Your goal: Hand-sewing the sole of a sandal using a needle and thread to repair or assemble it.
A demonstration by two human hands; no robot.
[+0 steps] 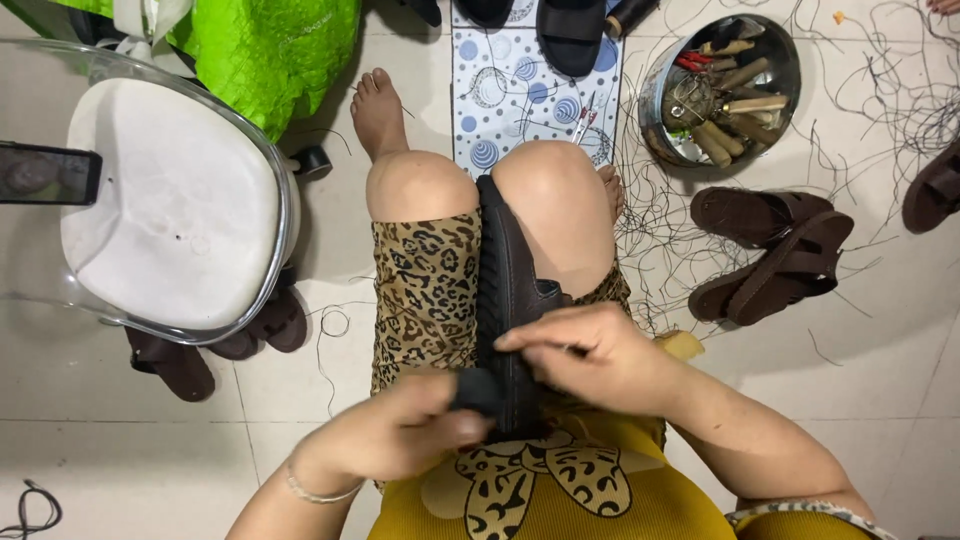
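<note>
My left hand point(415, 430) and right hand point(590, 355) both grasp a dark brown sandal point(508, 300) (clamped between my knees).

— Where are the hands from where you stand?

— Both low over the lap, close together. The left hand point(420, 425) comes in from the lower left, forearm angled up toward the middle, wrist bent, fingers curled in tight with the thumb on top.

— And the other?

— The right hand point(590, 355) reaches across from the lower right, forearm running back to the elbow at the edge. Knuckles up, fingers point(535, 335) bent and pinched together, tips pointing left.

— Touching each other?

— Nearly; the right sits just above and beside the left. Both closed, neither palm showing
</note>
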